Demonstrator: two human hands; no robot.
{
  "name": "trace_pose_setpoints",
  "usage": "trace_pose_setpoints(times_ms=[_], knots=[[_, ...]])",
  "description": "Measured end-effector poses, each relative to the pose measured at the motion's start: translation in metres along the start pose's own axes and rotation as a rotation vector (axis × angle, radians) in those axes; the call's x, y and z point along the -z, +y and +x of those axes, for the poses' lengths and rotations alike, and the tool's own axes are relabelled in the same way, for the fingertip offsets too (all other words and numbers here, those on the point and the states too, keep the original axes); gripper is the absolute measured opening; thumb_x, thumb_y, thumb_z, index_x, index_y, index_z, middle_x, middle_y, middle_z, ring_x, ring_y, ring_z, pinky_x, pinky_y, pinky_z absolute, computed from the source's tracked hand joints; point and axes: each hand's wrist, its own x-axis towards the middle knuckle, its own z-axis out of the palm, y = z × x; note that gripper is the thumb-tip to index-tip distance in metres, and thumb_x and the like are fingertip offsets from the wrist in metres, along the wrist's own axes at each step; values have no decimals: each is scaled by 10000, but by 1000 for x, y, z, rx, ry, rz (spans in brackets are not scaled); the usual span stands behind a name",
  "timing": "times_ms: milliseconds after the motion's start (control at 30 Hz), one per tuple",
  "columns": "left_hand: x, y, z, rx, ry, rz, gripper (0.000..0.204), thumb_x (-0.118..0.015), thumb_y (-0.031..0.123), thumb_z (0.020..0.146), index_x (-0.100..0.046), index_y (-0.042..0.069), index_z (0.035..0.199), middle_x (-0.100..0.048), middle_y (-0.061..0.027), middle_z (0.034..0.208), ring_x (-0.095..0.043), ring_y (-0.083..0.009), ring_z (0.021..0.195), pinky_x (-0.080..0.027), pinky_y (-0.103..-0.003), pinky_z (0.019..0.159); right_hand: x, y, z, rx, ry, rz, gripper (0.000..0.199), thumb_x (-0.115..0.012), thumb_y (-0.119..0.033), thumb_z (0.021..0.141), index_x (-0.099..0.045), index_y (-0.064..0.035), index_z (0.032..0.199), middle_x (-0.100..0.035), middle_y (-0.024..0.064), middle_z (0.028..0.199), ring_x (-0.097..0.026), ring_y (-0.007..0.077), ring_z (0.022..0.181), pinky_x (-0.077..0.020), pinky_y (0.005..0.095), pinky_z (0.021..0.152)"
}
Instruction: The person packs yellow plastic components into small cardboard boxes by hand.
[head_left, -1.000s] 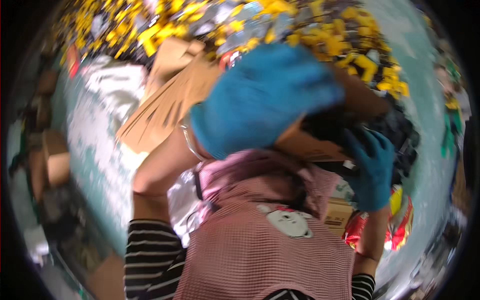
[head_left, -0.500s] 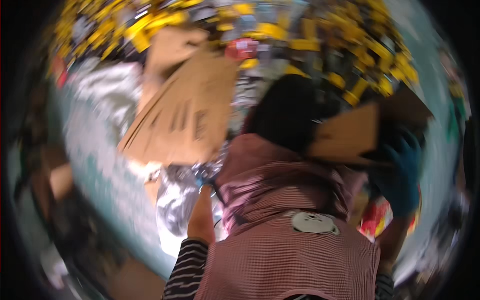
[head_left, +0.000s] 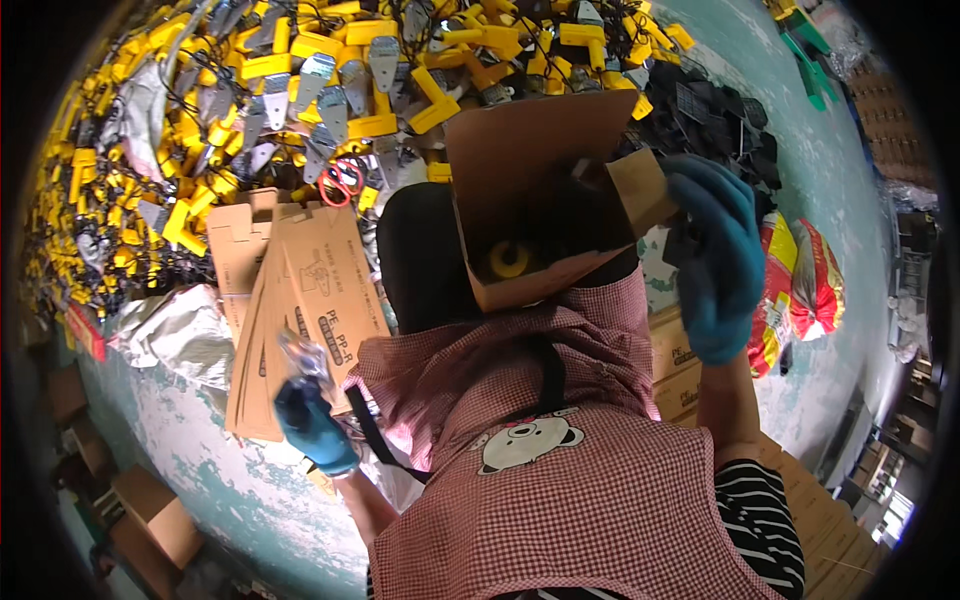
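Observation:
An open cardboard box [head_left: 548,285] rests on my lap, its mouth facing up and its flaps raised. Inside, a yellow round-ended part [head_left: 510,260] shows; the rest of the interior is dark. My right hand [head_left: 712,260], in a blue glove with a dark palm, is beside the box, fingers stretched and curved, fingertips at the side flap. On the left, my gloved left hand [head_left: 315,425] is closed on a small clear plastic bag [head_left: 305,355]; what the bag holds is too blurred to name. Flattened cardboard boxes [head_left: 310,265] lie beside that hand.
A big heap of yellow-handled tools with grey metal plates [head_left: 385,62] covers the floor ahead. Red-handled scissors [head_left: 341,182] lie at its near edge. Black parts [head_left: 710,115] are piled to the right, near red-and-yellow bags [head_left: 815,280]. A white sack [head_left: 175,335] lies at left.
The cardboard box has come from the right onto my lap, its opening now turned up. My left hand has moved left, with a small clear bag now showing in it. The view has shifted and sharpened.

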Motion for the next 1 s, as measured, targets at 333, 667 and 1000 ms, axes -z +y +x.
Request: trace_pose_setpoints(times_ms=[333, 667, 1000], knots=[[-156, 257, 13, -1425, -473, 501, 322, -675, 14, 805, -680, 27, 1127, -669, -69, 1040, -624, -211, 891, -494, -320, 842, -12, 2, -1, 211, -431, -167, 404, -786, -322, 748, -686, -47, 1025, -659, 97, 959, -567, 329, 1123, -426, 448, 1026], [-176, 68, 19, -260, -732, -25, 510, -322, 286, 1081, -342, 9, 1509, -429, -126, 1493, -419, -244, 1371, -342, -358, 1146, -65, 56, -38, -338, 246, 790, 546, -589, -118, 948, -438, -21, 1464, -516, 100, 1433, -552, 192, 1228, -462, 319, 1004], [-199, 162, -38, 194, -754, -682, 589, -454, 232, 1017, -270, 61, 1550, -412, -112, 1501, -416, -222, 1377, -355, -347, 1126, -54, 3, -21, -801, 284, 1004, 794, -502, 61, 761, -358, -87, 1528, -458, 71, 1481, -544, 210, 1263, -518, 278, 937]])
